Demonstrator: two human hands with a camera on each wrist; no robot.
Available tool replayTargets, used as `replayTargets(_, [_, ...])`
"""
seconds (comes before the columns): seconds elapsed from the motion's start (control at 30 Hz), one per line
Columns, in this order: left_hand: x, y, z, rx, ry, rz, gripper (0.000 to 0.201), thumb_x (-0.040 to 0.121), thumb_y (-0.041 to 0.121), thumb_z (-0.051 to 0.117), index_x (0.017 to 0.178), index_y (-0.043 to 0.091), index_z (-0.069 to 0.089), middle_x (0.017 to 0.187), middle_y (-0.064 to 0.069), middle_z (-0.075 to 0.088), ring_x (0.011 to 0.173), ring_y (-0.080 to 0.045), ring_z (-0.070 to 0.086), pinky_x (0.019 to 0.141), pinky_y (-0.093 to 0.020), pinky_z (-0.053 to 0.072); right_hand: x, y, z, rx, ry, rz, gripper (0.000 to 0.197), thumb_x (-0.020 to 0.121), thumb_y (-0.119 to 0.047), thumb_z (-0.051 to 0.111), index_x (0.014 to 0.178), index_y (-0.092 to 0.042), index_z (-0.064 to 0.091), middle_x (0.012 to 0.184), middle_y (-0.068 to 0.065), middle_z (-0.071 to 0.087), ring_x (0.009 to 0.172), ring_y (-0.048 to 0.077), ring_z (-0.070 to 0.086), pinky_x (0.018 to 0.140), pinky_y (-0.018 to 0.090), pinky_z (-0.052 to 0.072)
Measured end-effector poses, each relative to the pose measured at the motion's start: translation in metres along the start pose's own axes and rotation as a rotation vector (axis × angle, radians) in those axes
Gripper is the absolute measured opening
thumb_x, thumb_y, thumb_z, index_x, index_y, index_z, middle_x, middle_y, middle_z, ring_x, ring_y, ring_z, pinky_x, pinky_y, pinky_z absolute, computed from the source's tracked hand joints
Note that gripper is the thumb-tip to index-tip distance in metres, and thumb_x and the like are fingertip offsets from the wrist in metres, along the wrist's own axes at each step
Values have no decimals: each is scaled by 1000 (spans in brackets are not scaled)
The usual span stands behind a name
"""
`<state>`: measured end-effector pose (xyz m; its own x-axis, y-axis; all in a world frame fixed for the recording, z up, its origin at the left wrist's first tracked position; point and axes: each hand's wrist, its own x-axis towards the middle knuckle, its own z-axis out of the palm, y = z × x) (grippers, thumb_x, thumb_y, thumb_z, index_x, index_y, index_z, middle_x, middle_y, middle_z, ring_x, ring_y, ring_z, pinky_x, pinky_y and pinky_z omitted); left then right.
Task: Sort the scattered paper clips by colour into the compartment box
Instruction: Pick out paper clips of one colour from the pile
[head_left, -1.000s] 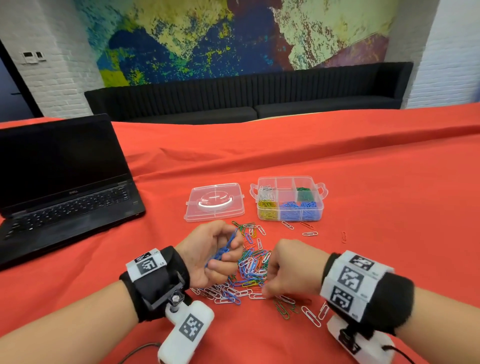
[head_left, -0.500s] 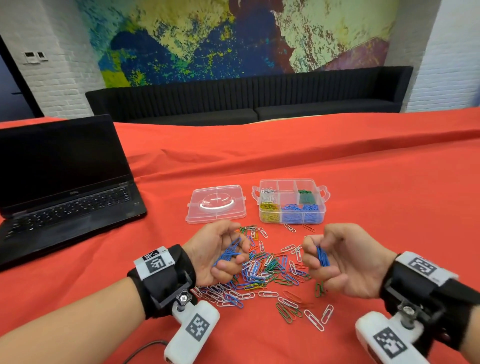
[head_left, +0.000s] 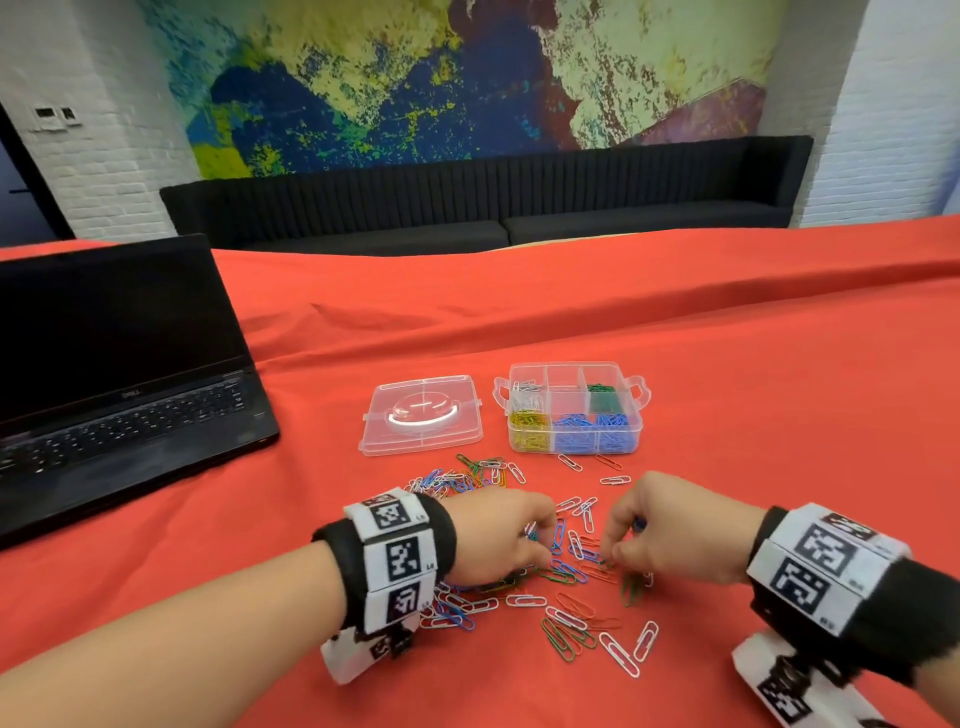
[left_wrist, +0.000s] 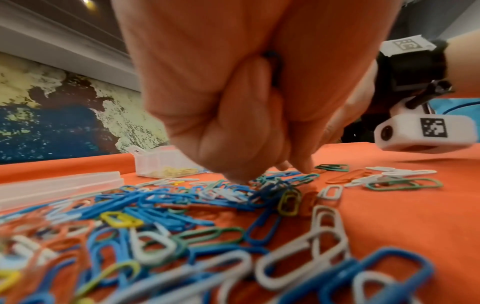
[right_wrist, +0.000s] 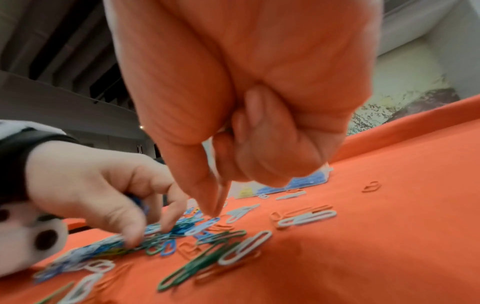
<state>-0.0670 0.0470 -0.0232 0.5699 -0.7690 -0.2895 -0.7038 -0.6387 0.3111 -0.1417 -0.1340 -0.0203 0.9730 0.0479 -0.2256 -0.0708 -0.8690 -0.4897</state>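
Note:
Mixed-colour paper clips (head_left: 569, 569) lie scattered on the red cloth between my hands. My left hand (head_left: 540, 545) is palm down over the pile, its fingertips (left_wrist: 240, 180) touching clips while curled fingers keep blue clips (right_wrist: 137, 200) in the palm. My right hand (head_left: 615, 553) pinches down at a blue clip (right_wrist: 211, 221), with more blue clips (head_left: 638, 522) tucked under its curled fingers. The clear compartment box (head_left: 574, 365) stands beyond the pile, holding white (head_left: 525, 400), green (head_left: 602, 399), yellow (head_left: 529, 435) and blue (head_left: 592, 436) clips in separate compartments.
The box's clear lid (head_left: 421, 415) lies flat to the left of the box. An open black laptop (head_left: 119, 384) sits on the left of the table. A few stray clips (head_left: 615, 480) lie in front of the box. A black sofa (head_left: 493, 208) runs along the far wall.
Both hands were raised and turned up with blue clips in them; they have turned palm down and dropped onto the pile, fingertips now among the clips.

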Motion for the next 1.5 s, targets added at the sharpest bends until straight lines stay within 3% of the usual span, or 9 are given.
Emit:
replayTargets(0.2, [4,3,2,42,-137,83,13,91,25,60,98,15,61,68,9,47,64,-10,44,58,-26,33,13,2,1,-86,48,5,11,78,-25,71,86,-20,76,53,-13,53,44,-10,48,44,6,32])
replayTargets(0.33, [10,5,-1,15,-17,52,15,93,28,56,100,16,60,73,9,48,74,-14,45,66,-24,34,19,-3,5,-197,47,3,10,76,-26,70,84,-20,74,53,-12,52,48,-3,48,44,8,30])
replayTargets(0.5, [16,11,0,38,-52,96,13,90,26,60,96,17,66,75,6,52,75,-13,47,71,-25,39,17,-1,2,-294,-31,88,10,74,-17,61,79,-13,69,71,-1,60,67,14,55,59,22,48])
replayTargets(0.67, [13,7,-8,17,-101,85,15,90,26,61,94,12,65,65,8,51,58,-6,45,58,-21,37,10,5,-8,-247,-117,133,8,74,-18,64,68,-20,60,60,-5,53,54,9,47,46,18,38])
replayTargets(0.83, [14,15,1,58,30,83,17,88,29,64,102,19,63,69,11,45,65,-10,43,60,-24,29,5,18,-9,684,-104,181,21,78,-9,53,60,-17,44,52,0,42,39,10,27,40,17,21])
replayTargets(0.93, [15,16,7,101,22,74,12,88,28,63,96,19,64,72,8,48,74,-15,46,66,-23,32,4,24,-14,1311,-136,219,15,59,1,38,62,-14,40,60,6,44,38,9,24,33,12,19])
replayTargets(1.03, [15,17,7,141,-17,62,10,91,24,58,89,15,63,71,6,52,70,-16,47,65,-22,33,5,24,-18,1562,-148,224,22,45,1,36,61,-13,42,62,7,42,40,11,24,32,12,21])
replayTargets(1.37, [3,-4,0,155,-105,57,19,94,25,52,87,9,61,71,-1,52,62,-16,45,57,-26,33,22,2,-1,1078,-166,256,20,77,-2,32,67,-18,38,57,-1,30,43,9,14,35,12,11])
replayTargets(1.5, [-9,-24,-8,-588,-63,-33,23,100,21,42,78,20,48,53,5,36,36,-6,31,37,-15,26,21,3,-2,1130,-183,267,25,80,-1,32,85,-13,54,57,1,30,43,9,16,35,12,13])
